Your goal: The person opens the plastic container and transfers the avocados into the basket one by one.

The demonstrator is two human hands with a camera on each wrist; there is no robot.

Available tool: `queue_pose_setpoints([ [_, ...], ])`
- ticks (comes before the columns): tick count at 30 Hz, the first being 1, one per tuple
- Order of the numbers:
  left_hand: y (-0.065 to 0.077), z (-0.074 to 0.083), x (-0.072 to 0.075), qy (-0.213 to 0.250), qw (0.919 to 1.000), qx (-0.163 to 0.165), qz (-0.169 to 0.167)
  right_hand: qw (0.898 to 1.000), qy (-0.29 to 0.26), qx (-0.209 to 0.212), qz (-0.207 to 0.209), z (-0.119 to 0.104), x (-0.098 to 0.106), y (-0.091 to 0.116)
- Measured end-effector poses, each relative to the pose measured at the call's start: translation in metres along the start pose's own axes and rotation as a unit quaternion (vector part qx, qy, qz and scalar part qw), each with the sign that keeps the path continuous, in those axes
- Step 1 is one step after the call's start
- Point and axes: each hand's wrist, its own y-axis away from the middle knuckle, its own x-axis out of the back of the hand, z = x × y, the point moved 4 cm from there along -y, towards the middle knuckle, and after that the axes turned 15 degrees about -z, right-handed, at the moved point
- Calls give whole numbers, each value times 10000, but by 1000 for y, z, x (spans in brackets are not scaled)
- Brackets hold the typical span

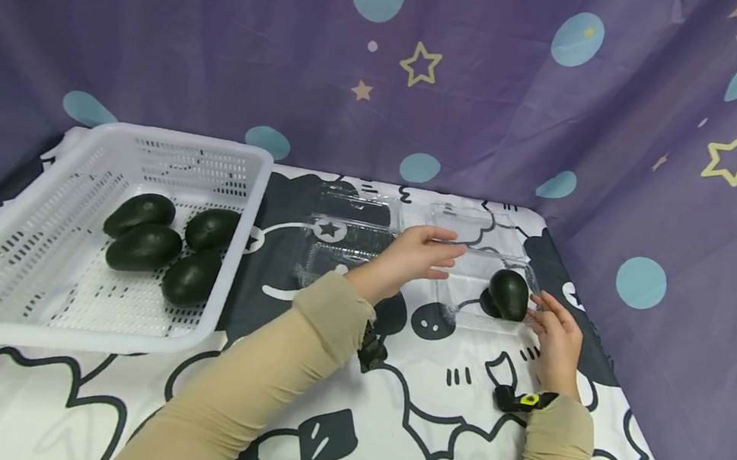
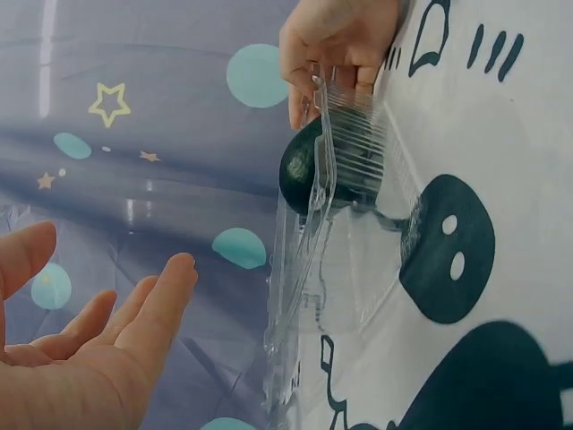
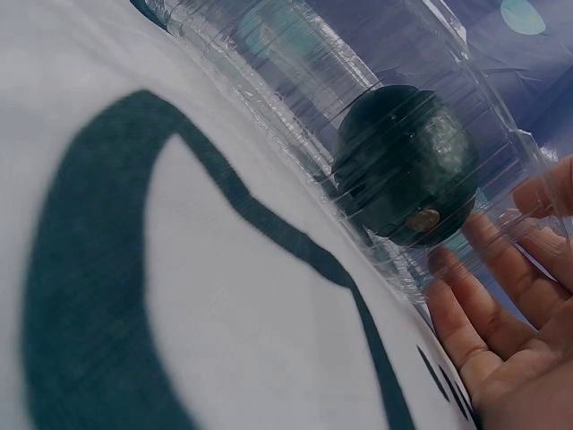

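A dark green avocado (image 1: 508, 295) lies in a clear plastic clamshell box (image 1: 469, 311), toward its right end. My right hand (image 1: 555, 341) holds that end of the box. In the right wrist view, the fingers (image 3: 483, 331) lie against the outside of the clear wall, close to the avocado (image 3: 407, 166), with the thumb near the rim. My left hand (image 1: 413, 257) hovers above the box's left side, fingers extended and apart. Nothing lies in the left hand (image 2: 98, 349) in the left wrist view, where the box (image 2: 358, 260) is to its right.
A white perforated basket (image 1: 249, 246) at the left holds several avocados (image 1: 145, 247). Another clear clamshell box (image 1: 346, 246) sits open left of the first, partly behind my left arm. A patterned cloth (image 1: 397, 448) covers the table. A purple curtain (image 1: 259, 55) hangs behind and to the right.
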Motion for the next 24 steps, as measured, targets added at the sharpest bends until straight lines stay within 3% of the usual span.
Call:
queue_pose_setpoints([
  [7,-5,-8,-5,354,9994,3,-55,10000,-22,2,-25,0,1,-1],
  [14,-19,-21,-12,866,9962,-16,2,10000,-53,-38,17,1,3,1],
  [24,-30,-30,-26,1174,9931,59,7,10000,-73,-16,-57,-1,0,1],
])
